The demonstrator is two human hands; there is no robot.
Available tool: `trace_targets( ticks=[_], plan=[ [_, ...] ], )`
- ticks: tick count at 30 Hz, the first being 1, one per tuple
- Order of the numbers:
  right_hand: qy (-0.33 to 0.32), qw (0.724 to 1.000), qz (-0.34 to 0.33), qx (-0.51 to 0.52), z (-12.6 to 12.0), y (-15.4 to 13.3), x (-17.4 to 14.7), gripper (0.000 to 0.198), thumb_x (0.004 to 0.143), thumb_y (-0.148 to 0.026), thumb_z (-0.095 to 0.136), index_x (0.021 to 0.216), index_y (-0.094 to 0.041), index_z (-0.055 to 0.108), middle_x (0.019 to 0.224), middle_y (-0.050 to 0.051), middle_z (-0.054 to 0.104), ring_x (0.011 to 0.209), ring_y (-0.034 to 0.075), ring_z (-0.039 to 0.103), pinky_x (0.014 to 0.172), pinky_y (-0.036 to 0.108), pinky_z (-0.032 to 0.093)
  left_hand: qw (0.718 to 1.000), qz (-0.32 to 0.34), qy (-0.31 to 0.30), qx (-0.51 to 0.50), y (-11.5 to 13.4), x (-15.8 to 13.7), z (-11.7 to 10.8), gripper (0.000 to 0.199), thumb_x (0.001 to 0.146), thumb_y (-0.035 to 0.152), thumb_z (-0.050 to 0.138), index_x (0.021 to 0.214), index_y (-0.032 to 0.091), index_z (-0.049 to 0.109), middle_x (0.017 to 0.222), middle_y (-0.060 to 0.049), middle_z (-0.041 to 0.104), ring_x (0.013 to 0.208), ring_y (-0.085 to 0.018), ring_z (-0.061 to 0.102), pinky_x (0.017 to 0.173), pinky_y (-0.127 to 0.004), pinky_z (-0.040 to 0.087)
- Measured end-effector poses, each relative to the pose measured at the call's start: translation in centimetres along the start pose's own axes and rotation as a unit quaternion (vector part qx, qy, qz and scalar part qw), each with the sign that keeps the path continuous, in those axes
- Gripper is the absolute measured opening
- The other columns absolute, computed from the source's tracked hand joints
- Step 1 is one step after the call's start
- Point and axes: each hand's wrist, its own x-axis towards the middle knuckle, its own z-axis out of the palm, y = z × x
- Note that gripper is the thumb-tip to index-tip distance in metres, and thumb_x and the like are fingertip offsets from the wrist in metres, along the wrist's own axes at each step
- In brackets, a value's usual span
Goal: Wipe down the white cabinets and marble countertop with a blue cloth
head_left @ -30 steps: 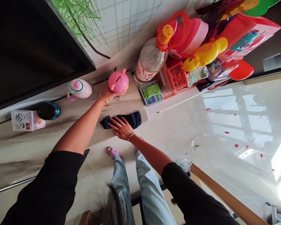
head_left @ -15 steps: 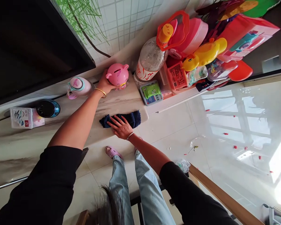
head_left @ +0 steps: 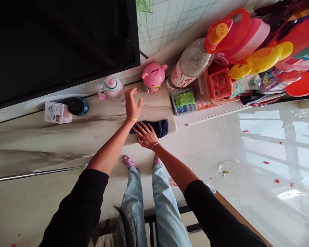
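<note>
**Lays right hand [head_left: 147,135] on dark blue cloth [head_left: 162,127], holds left hand [head_left: 134,104] half open**

Holds the left hand empty over the cabinet top [head_left: 92,132], with fingers partly curled and thumb well apart from them. Comes just beside the pink bottle [head_left: 114,88], at 10 o'clock; cannot tell of any contact there. Spreads the fingers of the right hand flat across the cloth, lying on it rather than gripping.

Has the pink piggy bank [head_left: 153,78] upright between 1 and 2 o'clock from the left hand, near but apart, and at 12 o'clock from the right hand, well apart. Has the cloth directly beneath the right hand, reaching out toward 2 o'clock.

Meets the front edge of the cabinet top on the cloth's 6 o'clock side, and its rounded corner just past the cloth toward 3 o'clock. Offers a strip of surface between piggy bank and cloth, at 3 o'clock from the left hand, and a longer stretch toward 8 o'clock. Is bounded by the large clear bottle [head_left: 193,60], just beside the piggy bank at 3 o'clock; by the green packet [head_left: 185,100], at 2 o'clock from the right hand; and by the dark-lidded jar [head_left: 76,106], at 9 o'clock from the left hand.
</note>
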Motion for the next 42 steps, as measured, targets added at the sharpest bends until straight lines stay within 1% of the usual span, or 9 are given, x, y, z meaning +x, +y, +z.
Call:
trace_targets(
  ticks=[3,6,10,15,22,26,32,36,42],
  plan=[
    [0.012,1.0,-0.003,-0.003,0.2,0.0,0.0,0.068,0.1,-0.041,0.051,0.164,-0.027,0.031,0.173,0.008,0.024,0.161,0.033,0.018,0.129,0.06,0.011,0.989,-0.058,0.115,0.069,-1.6,-2.3,-3.7,0.058,0.086,0.046,0.075,0.128,0.018,0.047,0.138,-0.019,0.047,0.141,-0.033,0.043,0.117,-0.048,0.04],
    [0.022,1.0,-0.004,-0.014,0.3,-0.1,0.1,0.067,0.101,-0.041,0.05,0.164,-0.028,0.032,0.172,0.007,0.025,0.16,0.032,0.019,0.128,0.059,0.012,0.977,-0.074,0.191,0.062,-3.6,-0.9,-5.4,0.092,0.073,0.042,0.088,0.142,0.015,0.033,0.154,-0.023,0.03,0.154,-0.033,0.027,0.125,-0.048,0.03],
    [0.02,0.999,-0.008,-0.028,-0.4,-0.2,-0.2,0.068,0.1,-0.041,0.052,0.164,-0.029,0.031,0.172,0.007,0.026,0.16,0.032,0.02,0.127,0.058,0.015,0.976,-0.071,0.204,0.002,-5.1,3.3,-4.7,0.119,0.069,0.036,0.092,0.153,0.01,0.013,0.165,-0.027,0.005,0.16,-0.029,0.013,0.131,-0.043,0.013],
    [-0.004,0.995,-0.073,-0.069,-2.8,1.9,-1.7,0.063,0.102,-0.037,0.052,0.162,-0.04,0.032,0.173,0.003,0.025,0.16,0.037,0.017,0.124,0.067,0.019,0.975,-0.086,0.204,-0.011,-4.5,4.5,-4.9,0.11,0.074,0.033,0.087,0.151,0.007,0.012,0.162,-0.026,0.019,0.155,-0.024,0.026,0.129,-0.043,0.017],
    [-0.045,0.985,-0.133,-0.097,-3.0,4.6,-1.1,0.052,0.106,-0.032,0.046,0.157,-0.038,0.043,0.169,0.0,0.034,0.158,0.031,0.029,0.127,0.064,0.022,0.972,-0.116,0.202,0.018,-2.3,-5.4,-10.1,0.105,0.06,0.023,0.089,0.138,0.018,0.018,0.155,-0.025,0.037,0.145,-0.028,0.045,0.124,-0.039,0.03],
    [0.033,0.995,0.008,-0.095,-2.2,3.5,2.3,0.052,0.107,-0.036,0.038,0.159,-0.031,0.043,0.171,0.005,0.029,0.159,0.03,0.025,0.128,0.059,0.022,0.962,-0.137,0.23,0.045,-2.1,-13.5,-14.0,0.103,0.054,0.031,0.09,0.131,0.021,0.023,0.15,-0.024,0.036,0.141,-0.031,0.046,0.123,-0.044,0.032],
    [0.132,0.97,0.182,-0.094,-2.0,2.6,12.2,0.062,0.107,-0.041,0.031,0.165,-0.02,0.027,0.174,0.014,0.019,0.161,0.032,0.018,0.127,0.061,0.021,0.95,-0.119,0.273,0.092,-3.7,-22.8,-19.4,0.096,0.057,0.044,0.091,0.127,0.028,0.028,0.141,-0.016,0.041,0.133,-0.03,0.052,0.12,-0.054,0.035],
    [0.166,0.952,0.216,-0.136,-2.4,2.9,17.5,0.063,0.107,-0.04,0.029,0.166,-0.017,0.025,0.172,0.016,0.023,0.159,0.032,0.023,0.126,0.059,0.026,0.923,-0.15,0.319,0.153,-6.3,-25.0,-22.8,0.1,0.051,0.054,0.089,0.124,0.024,0.027,0.139,-0.017,0.039,0.132,-0.032,0.051,0.118,-0.056,0.037],
    [0.177,0.944,0.228,-0.16,-1.9,1.1,19.3,0.061,0.109,-0.036,0.03,0.165,-0.013,0.026,0.17,0.019,0.027,0.157,0.034,0.025,0.125,0.055,0.027,0.894,-0.135,0.391,0.171,-9.7,-23.6,-26.8,0.101,0.055,0.054,0.087,0.126,0.018,0.026,0.134,-0.022,0.04,0.126,-0.03,0.054,0.114,-0.056,0.044]
  ],
)
